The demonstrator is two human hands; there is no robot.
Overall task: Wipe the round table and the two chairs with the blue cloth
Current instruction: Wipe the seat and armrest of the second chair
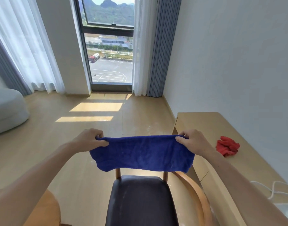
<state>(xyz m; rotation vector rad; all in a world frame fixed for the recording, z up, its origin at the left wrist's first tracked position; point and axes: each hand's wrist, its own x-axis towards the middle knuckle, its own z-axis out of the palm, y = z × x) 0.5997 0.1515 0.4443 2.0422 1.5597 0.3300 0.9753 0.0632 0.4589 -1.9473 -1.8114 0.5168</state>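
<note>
Both hands, left hand [89, 140] and right hand [193, 141], pinch the blue cloth's [142, 152] top corners above the chair [140, 199].

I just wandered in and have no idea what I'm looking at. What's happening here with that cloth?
A person is holding a blue cloth stretched out in the air, the left hand and right hand each pinching a top corner. It hangs above a chair with a dark seat, not touching it. A crumpled red cloth lies on the wooden desk to the right.
</note>
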